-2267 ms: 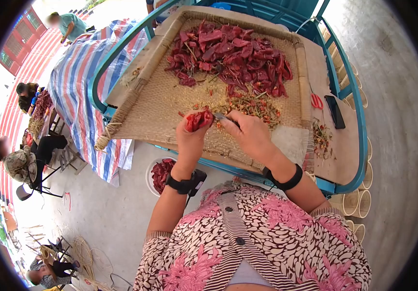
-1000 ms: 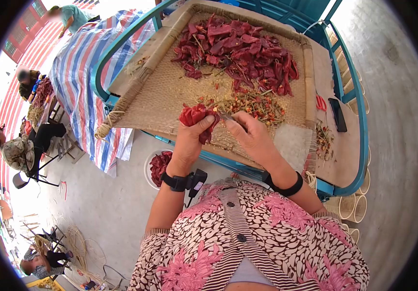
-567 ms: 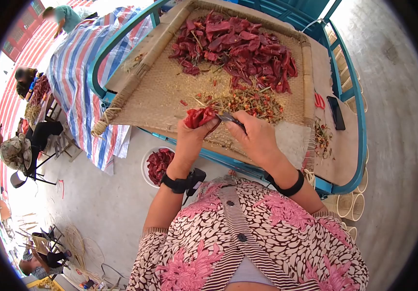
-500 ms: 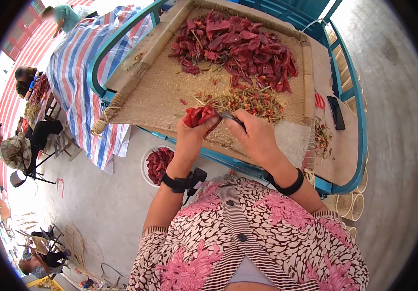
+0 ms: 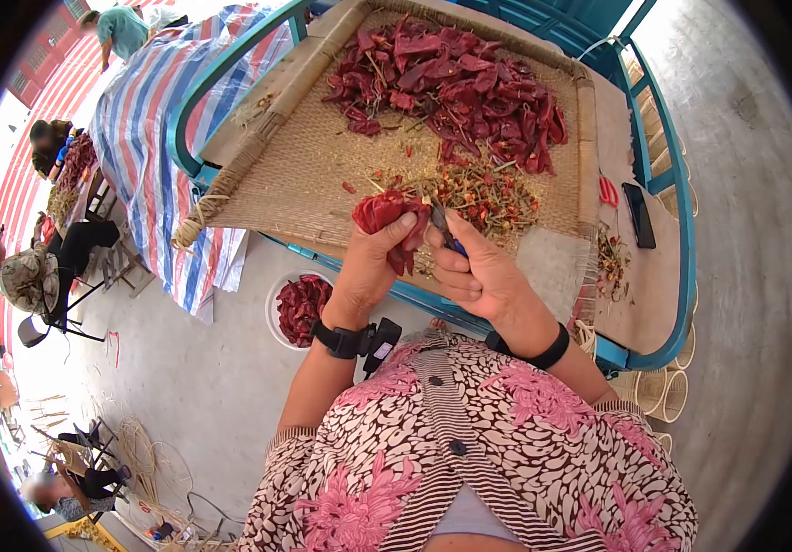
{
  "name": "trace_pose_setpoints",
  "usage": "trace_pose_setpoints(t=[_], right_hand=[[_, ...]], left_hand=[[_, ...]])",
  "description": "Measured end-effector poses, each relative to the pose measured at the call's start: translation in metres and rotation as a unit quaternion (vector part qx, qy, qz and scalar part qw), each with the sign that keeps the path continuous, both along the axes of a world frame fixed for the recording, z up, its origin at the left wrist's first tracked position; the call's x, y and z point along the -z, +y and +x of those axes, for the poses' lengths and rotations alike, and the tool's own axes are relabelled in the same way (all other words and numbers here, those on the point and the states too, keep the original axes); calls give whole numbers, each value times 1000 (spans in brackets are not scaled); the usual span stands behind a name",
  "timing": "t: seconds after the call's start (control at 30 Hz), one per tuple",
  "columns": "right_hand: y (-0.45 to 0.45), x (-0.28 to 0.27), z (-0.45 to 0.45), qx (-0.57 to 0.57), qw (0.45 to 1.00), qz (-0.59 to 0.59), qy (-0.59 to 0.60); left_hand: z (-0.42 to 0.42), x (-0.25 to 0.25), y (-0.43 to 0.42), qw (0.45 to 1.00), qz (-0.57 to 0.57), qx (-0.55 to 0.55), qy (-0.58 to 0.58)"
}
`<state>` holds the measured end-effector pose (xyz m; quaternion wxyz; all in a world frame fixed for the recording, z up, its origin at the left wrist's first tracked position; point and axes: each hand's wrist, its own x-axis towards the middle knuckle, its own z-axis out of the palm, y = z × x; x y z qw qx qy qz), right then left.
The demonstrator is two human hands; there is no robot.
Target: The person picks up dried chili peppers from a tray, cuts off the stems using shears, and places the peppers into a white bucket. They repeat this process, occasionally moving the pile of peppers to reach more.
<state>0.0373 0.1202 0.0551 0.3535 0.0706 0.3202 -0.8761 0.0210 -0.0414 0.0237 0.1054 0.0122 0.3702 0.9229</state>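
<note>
A bunch of dried red chili peppers (image 5: 387, 213) is gripped in my left hand (image 5: 368, 265), with the thumb pressed over it. Closed around a pair of scissors (image 5: 438, 213) with dark blades and a bluish handle is my right hand (image 5: 486, 281). The blades meet the stem end of the peppers; the fingers partly hide the handles. Both hands are above the near edge of a woven tray (image 5: 276, 198). On it lie a large heap of dried red peppers (image 5: 470, 78) and a pile of cut stems and bits (image 5: 488, 198).
The tray rests on a blue-railed cart (image 5: 686, 276). Red-handled scissors (image 5: 608, 190) and a phone (image 5: 638, 214) lie at its right. A white basin of peppers (image 5: 299, 311) stands on the floor. Striped tarp (image 5: 152, 138) and several seated people are at left.
Both hands have turned slightly, and the pepper bunch now shows more upright. My right hand has rolled, bringing the blades to the stem end and its curled fingers into view.
</note>
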Motion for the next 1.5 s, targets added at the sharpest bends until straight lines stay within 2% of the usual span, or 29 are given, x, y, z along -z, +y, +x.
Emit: trace_pose_setpoints(t=[0.1,0.3,0.4,0.43,0.5,0.53,0.6,0.7,0.73,0.77,0.83,0.87,0.97,1.07,1.2,1.3,1.4,1.5], right_hand=[[1,1,1,-13,998,-61,-26],[0,4,4,-3,994,-90,-63],[1,4,5,12,995,-78,-65],[1,3,6,16,995,-73,-67],[10,3,0,64,983,-152,-84],[19,2,-5,87,973,-191,-91],[51,-21,-23,129,974,-170,69],[57,-45,-23,151,975,102,127],[66,-39,-25,69,958,230,157],[65,-26,-28,58,902,360,232],[58,-2,-32,30,722,587,364],[54,0,-28,53,767,545,334],[36,-21,-10,54,816,485,310],[18,-32,5,76,672,519,523],[6,-32,3,80,494,570,652],[0,-28,0,71,432,585,683],[-7,-25,0,68,435,588,679],[-10,-26,2,20,485,586,649]], left_hand=[[-2,7,-2,992,94,79,10],[1,6,1,987,129,94,-34],[2,10,2,992,82,100,-2],[4,9,3,996,31,80,1],[6,7,3,997,-73,39,8],[10,14,-1,998,-50,36,-1],[13,32,-15,999,-7,32,-16],[15,34,-17,996,68,55,25],[15,28,-18,995,78,59,16],[14,24,-18,997,65,48,22],[15,19,-18,998,39,21,32],[15,19,-19,999,41,20,30],[19,24,-24,998,46,26,24],[19,26,-24,999,42,22,23],[26,18,-23,1000,23,-7,-5],[29,12,-24,999,22,-25,-35],[31,15,-28,999,5,-26,-28],[32,14,-32,999,4,-28,-35]])
